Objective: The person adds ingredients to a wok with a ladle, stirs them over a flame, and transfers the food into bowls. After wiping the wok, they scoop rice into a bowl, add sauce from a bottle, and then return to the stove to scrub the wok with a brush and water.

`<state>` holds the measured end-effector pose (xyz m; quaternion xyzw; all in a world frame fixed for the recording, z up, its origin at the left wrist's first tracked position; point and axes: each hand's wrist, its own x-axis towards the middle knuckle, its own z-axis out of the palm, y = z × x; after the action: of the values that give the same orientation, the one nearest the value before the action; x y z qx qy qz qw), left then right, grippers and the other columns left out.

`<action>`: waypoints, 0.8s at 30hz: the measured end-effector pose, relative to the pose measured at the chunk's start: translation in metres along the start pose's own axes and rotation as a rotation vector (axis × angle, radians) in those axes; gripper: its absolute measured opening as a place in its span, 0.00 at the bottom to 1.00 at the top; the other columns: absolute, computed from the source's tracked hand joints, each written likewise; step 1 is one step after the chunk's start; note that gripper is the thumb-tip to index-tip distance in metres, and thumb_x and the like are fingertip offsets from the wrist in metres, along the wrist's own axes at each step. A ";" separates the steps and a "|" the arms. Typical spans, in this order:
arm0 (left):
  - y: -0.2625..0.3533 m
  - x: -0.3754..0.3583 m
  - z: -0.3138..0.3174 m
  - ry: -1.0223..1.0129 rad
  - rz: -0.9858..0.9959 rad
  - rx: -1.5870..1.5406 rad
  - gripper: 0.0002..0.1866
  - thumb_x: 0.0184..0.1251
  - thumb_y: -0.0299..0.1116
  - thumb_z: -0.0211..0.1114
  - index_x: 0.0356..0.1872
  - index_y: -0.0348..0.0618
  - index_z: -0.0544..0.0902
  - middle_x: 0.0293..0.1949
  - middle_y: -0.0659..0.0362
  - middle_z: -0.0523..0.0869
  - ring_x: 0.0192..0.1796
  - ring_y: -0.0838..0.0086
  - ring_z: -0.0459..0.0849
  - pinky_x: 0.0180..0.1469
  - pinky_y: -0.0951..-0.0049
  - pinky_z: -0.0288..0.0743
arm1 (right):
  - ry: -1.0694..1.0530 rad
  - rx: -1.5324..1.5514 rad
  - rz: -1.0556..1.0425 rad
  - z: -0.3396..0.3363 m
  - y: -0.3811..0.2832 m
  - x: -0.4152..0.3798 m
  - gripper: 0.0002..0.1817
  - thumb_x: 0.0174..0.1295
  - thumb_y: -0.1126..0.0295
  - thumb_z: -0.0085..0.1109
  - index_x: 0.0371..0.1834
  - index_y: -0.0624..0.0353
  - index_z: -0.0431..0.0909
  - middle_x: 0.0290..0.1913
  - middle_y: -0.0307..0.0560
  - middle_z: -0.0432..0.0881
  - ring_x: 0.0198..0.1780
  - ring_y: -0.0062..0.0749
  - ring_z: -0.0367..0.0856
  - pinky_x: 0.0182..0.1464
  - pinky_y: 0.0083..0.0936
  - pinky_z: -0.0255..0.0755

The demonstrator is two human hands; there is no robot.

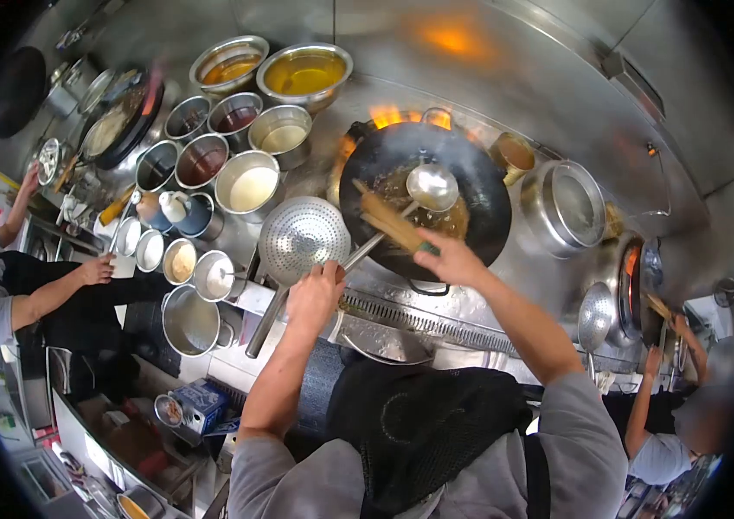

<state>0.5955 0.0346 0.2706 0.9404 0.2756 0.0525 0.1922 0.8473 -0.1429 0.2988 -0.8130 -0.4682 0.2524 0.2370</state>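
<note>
A large black wok (488, 208) sits over a burner with flames at its back edge and bubbling brown liquid inside. My left hand (316, 294) is closed around the long handle of a ladle (432, 188), whose bowl is over the liquid. In my right hand (451, 259) is a bamboo brush (391, 222), its bristles pointing to the upper left across the wok. A perforated strainer (304, 238) lies left of the wok, close to my left hand, its thick handle pointing toward me.
Metal pots of sauces (247, 182) and two bowls of oil (306, 76) stand to the left and back. A steel pot (564, 208) is right of the wok. Co-workers work at the far left (3, 303) and far right (665, 454). A grated drain (423, 322) runs along the front.
</note>
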 end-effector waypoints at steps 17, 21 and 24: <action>0.021 -0.044 0.006 -0.493 -0.367 -1.189 0.12 0.73 0.38 0.59 0.48 0.42 0.74 0.30 0.59 0.78 0.24 0.75 0.77 0.20 0.74 0.70 | 0.108 -0.651 0.291 -0.084 0.096 0.028 0.30 0.64 0.51 0.58 0.70 0.40 0.67 0.52 0.61 0.80 0.50 0.57 0.82 0.55 0.50 0.76; 0.035 -0.040 0.002 0.038 -0.056 -0.038 0.19 0.63 0.35 0.65 0.54 0.49 0.74 0.38 0.48 0.82 0.39 0.46 0.84 0.38 0.48 0.78 | 0.288 -0.457 0.347 -0.103 0.098 0.042 0.33 0.63 0.50 0.59 0.72 0.41 0.66 0.53 0.63 0.81 0.55 0.57 0.80 0.58 0.45 0.74; 0.031 -0.026 -0.013 0.033 -0.018 0.126 0.20 0.62 0.35 0.66 0.54 0.50 0.74 0.40 0.47 0.81 0.40 0.46 0.84 0.39 0.49 0.78 | 0.321 -0.401 0.369 -0.133 0.075 0.037 0.33 0.64 0.49 0.58 0.72 0.42 0.65 0.56 0.64 0.80 0.57 0.56 0.79 0.59 0.45 0.73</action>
<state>0.5867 0.0007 0.2945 0.9472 0.2899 0.0489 0.1284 0.9953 -0.1633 0.3462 -0.9442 -0.3096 0.0624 0.0932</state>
